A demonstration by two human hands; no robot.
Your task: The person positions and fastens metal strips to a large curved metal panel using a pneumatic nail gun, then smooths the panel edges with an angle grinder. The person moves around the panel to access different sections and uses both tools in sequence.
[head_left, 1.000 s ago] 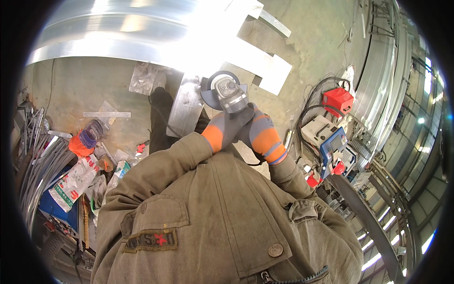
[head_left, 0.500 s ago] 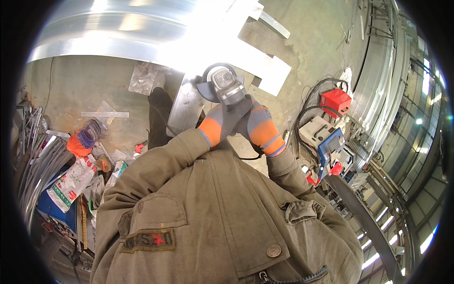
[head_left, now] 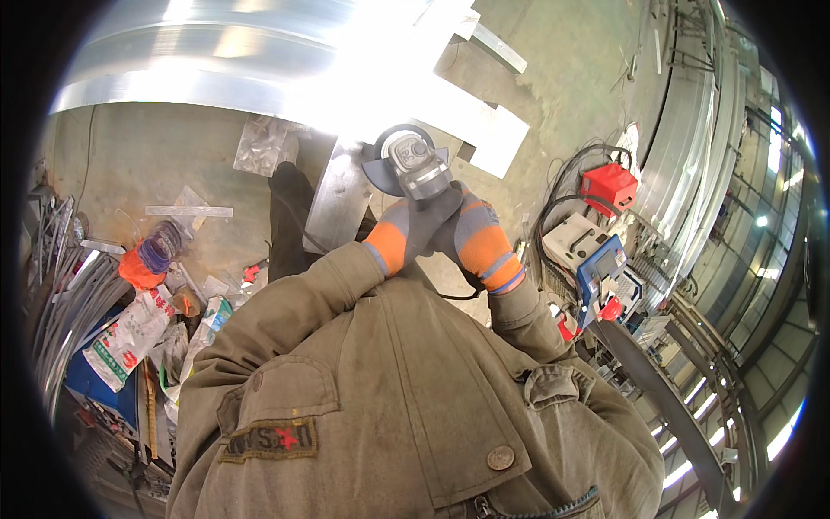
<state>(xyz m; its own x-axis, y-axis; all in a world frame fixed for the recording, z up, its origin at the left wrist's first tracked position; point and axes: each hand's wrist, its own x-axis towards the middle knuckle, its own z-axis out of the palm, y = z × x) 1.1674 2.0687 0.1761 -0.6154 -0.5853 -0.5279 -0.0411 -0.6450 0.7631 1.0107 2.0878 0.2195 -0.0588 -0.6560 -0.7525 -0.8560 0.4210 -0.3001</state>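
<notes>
Both my hands, in grey and orange work gloves, are wrapped round the body of an angle grinder (head_left: 415, 162). My left hand (head_left: 403, 232) and my right hand (head_left: 478, 232) meet just behind its silver gear head. A dark guard and disc show at the grinder's far left side. Beyond the tool lies a large shiny metal workpiece (head_left: 216, 82), with glare washing out its middle; I cannot tell whether the disc touches it. A metal bar (head_left: 339, 197) runs from the workpiece toward me, left of the grinder. A dark cord trails below my hands.
On the right stand a red box (head_left: 609, 189) and a blue-and-white machine (head_left: 596, 268) with black cables. Metal strips (head_left: 65, 290), an orange-and-purple bundle (head_left: 151, 255) and a white printed sack (head_left: 130, 342) lie at left. Long metal profiles (head_left: 692, 138) stretch along the far right.
The grinder and both hands have shifted slightly toward me and a little to the right. My grip on the tool stays the same.
</notes>
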